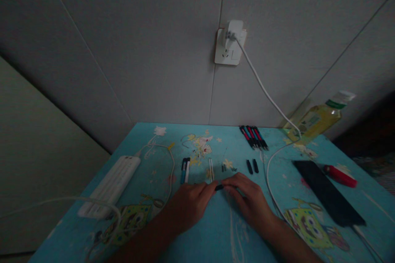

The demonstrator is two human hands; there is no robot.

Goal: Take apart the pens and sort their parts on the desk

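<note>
A small black pen part (219, 188) is pinched between the fingertips of the left hand (188, 203) and the right hand (248, 197), low over the middle of the blue cartoon-printed table (216, 234); fingers of both hands are curled nearly closed around it, and whether it is one piece or two being joined cannot be told in the dim light. For the step to be done well, it is judged that the part should be kept level, held close to the tabletop so nothing rolls off, and pushed straight along its axis, not twisted sideways. Counted: a bundle of pens (254, 137) at the far edge, about five, red and blue among the black; two loose black caps (252, 166) just behind the right hand; two thin clear refills (211, 169); two barrels (185, 170), one blue, one white; a few tiny bits (223, 168) too small to count. Also seen: one white power strip (109, 185) at left, one phone (327, 197) at right with a white cable (271, 172) run to the wall charger (231, 37), one red lighter-like item (339, 175), one bottle (317, 119) lying against the wall.
</note>
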